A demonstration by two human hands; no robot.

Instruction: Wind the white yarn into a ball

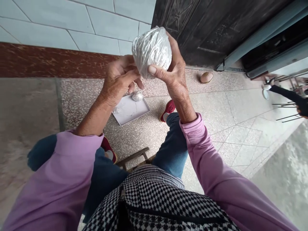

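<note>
A large ball of shiny white string (152,53) is held up in front of me, near the tiled wall. My right hand (174,69) wraps its far right side, the thumb pressed on its lower front. My left hand (122,77) is at the ball's lower left, fingers curled and tips against it; the ball hides part of them. Below the hands, a shallow white tray (132,112) rests on the floor. In it sit a small crinkled silvery-white ball (137,96) and a whitish scrap (117,110).
A pinkish rounded object (206,77) lies on the floor by the dark door (192,35). My legs and red shoes (168,109) flank the tray, with part of a wooden stool (133,157) under me. Thin metal rods (288,112) stand at the far right.
</note>
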